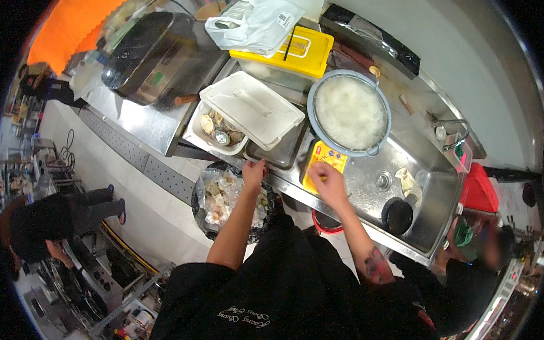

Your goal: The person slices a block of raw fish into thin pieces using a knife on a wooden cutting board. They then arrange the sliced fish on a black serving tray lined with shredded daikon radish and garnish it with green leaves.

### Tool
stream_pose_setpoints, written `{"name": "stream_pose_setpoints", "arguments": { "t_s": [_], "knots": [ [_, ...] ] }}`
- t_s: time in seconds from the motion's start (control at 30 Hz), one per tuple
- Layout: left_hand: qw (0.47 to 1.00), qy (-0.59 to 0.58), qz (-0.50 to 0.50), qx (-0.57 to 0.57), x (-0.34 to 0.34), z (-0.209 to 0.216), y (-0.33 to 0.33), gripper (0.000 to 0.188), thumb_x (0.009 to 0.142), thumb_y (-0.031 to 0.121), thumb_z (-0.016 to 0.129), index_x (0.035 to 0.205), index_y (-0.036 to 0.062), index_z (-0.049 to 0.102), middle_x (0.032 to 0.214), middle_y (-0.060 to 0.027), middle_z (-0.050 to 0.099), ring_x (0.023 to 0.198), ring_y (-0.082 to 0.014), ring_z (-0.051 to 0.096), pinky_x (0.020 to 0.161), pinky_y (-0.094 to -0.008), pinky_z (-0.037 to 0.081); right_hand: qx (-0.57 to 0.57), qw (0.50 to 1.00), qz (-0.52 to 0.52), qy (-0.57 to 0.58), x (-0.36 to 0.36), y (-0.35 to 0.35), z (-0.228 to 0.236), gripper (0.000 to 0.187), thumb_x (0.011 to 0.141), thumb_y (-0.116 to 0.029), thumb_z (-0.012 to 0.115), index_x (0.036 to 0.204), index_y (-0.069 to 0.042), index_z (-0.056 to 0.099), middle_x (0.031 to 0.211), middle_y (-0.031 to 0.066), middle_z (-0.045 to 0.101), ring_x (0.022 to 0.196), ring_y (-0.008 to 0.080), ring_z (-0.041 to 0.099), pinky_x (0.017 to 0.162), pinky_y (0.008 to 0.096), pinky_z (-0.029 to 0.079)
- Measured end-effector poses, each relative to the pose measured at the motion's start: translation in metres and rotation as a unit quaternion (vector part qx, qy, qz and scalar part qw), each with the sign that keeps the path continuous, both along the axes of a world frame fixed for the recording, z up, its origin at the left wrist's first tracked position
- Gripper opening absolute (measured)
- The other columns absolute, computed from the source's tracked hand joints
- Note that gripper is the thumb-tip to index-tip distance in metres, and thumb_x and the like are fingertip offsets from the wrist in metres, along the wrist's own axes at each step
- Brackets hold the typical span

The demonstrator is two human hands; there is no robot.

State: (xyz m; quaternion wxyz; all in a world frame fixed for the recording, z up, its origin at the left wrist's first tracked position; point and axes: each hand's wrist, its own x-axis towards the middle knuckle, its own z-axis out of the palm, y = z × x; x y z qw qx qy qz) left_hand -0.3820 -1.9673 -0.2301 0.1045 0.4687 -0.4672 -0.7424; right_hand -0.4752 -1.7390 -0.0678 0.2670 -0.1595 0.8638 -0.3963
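Note:
My left hand (253,172) is at the front edge of the counter, fingers curled, beside a shallow metal tray (277,154); what it grips, if anything, is too small to make out. My right hand (328,182) has its fingers bent inward over a yellow packet (322,158) on the sink's rim; whether something is in it is hidden. Beyond the left hand, a white tub (194,135) holds several oyster shells (216,125). A second white tub or lid (255,109) lies tilted across it and the tray. A grey-blue basin (312,105) of pale, cloudy contents stands beyond the packet.
Below my left hand is a black-lined bin (197,214) full of waste. The steel sink (368,184) holds a black round object (397,215) and a pale cloth (408,184). A yellow-lidded box (313,48) stands behind. Co-workers are at left (52,225) and lower right (468,289).

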Motion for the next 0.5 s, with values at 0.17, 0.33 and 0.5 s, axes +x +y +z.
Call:
{"name": "stream_pose_setpoints", "arguments": {
  "t_s": [0.17,0.33,0.5],
  "knots": [
    [0.989,0.084,0.070,0.102,-0.002,0.033,0.019,0.018,0.094,0.011,0.068,0.106,0.0026,0.057,0.102,-0.0080,0.062,0.088,-0.0172,0.062,0.071,-0.0328,0.058,-0.262,0.803,-0.243,-0.478,-0.050,-0.138,-0.045,0.050,0.098,-0.022,0.063,0.141,-0.001,0.048,0.127,0.0203,0.064,0.104,0.0396,0.068,0.079,0.0547,0.060],
    [0.980,0.101,0.110,0.130,0.037,0.061,0.052,0.014,0.092,0.007,0.069,0.101,0.0041,0.059,0.100,-0.0043,0.062,0.089,-0.0154,0.061,0.075,-0.0327,0.056,-0.493,0.737,-0.249,-0.389,-0.056,-0.160,-0.021,0.040,0.096,-0.001,0.055,0.135,0.002,0.049,0.124,0.0171,0.063,0.113,0.0280,0.065,0.093,0.0420,0.059],
    [0.975,0.124,0.119,0.143,0.130,0.067,0.077,0.031,0.092,0.008,0.071,0.120,0.0039,0.061,0.110,-0.0054,0.067,0.089,-0.0123,0.064,0.078,-0.0318,0.055,-0.385,0.846,-0.185,-0.320,0.003,-0.086,0.056,0.046,0.095,-0.007,0.059,0.138,0.003,0.046,0.133,0.0150,0.058,0.126,0.0314,0.055,0.110,0.0480,0.044]
  ]
}}
